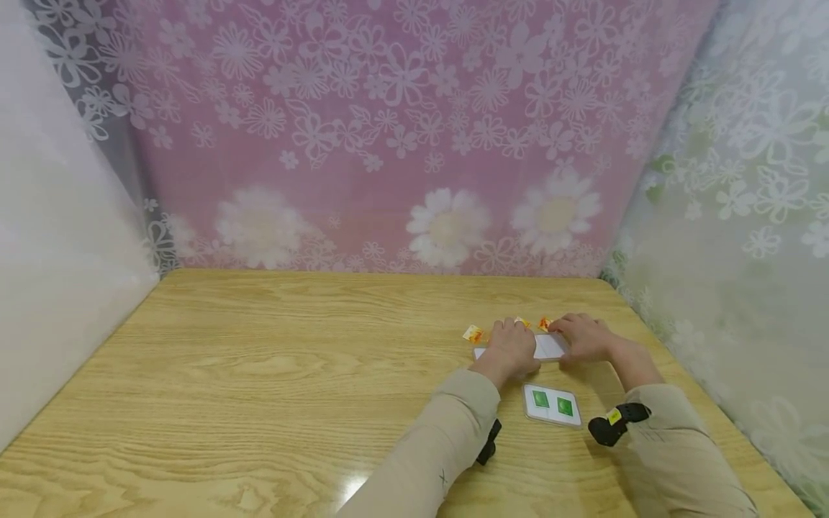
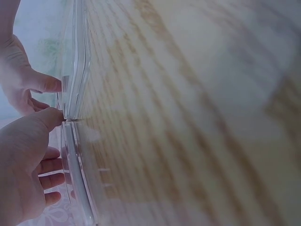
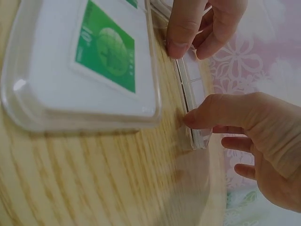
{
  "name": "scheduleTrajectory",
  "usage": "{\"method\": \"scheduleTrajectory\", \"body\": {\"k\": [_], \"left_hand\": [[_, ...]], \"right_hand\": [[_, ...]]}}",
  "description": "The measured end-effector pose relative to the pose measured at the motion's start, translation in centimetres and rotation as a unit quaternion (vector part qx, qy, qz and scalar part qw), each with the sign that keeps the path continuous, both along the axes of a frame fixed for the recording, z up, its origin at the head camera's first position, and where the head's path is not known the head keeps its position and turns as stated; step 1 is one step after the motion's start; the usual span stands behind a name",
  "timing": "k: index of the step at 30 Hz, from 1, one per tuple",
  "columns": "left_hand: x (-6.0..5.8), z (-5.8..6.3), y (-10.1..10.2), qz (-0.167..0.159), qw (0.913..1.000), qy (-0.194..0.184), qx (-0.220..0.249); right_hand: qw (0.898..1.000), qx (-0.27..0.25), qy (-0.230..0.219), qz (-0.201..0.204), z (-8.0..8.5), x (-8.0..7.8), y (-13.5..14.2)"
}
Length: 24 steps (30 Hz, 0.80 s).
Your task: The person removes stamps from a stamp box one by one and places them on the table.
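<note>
Both hands were found at work on one low item. The left hand straddled the clear case, its thumb against the near edge and its fingers past the far edge. The right hand held the right end in the same narrow, thumb-to-finger manner. The case lay on the wooden table beneath and between the two grips. A joint showed near the left thumb; whether this was one piece in two halves or two pieces end to end could not be determined.

One orange slip lay just beyond the left grip, to its left. A second slip lay past the left fingertips, and a third slip beside the right forefinger. On the near side of both grips, between the forearms, sat the green-stamp case, flat, with the wrist camera to its right.

Hazards, in this inspector's judgement: uneven thumb pressure could part the case at the joint; slick plastic could slide from so shallow a hold; far-side fingers could sweep the slips; a lowered right wrist could knock the green-stamp case.
</note>
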State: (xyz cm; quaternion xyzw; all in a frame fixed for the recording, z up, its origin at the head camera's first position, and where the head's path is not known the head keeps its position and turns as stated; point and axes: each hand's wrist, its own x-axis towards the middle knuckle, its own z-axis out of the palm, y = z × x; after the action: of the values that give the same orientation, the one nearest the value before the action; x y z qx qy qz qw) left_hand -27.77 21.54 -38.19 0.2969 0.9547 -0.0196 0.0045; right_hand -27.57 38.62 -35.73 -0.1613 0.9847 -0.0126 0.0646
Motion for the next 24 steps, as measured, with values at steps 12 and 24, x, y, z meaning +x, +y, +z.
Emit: {"method": "scheduleTrajectory", "body": {"k": [12, 24], "left_hand": [[0.08, 0.08, -0.15, -0.009, 0.9999, 0.012, -0.007], [0.26, 0.32, -0.30, -0.011, 0.9999, -0.001, -0.003]], "right_hand": [[0.998, -0.023, -0.059, -0.005, 0.49, -0.68, 0.17], [0.998, -0.026, -0.063, -0.010, 0.26, -0.50, 0.07]]}}
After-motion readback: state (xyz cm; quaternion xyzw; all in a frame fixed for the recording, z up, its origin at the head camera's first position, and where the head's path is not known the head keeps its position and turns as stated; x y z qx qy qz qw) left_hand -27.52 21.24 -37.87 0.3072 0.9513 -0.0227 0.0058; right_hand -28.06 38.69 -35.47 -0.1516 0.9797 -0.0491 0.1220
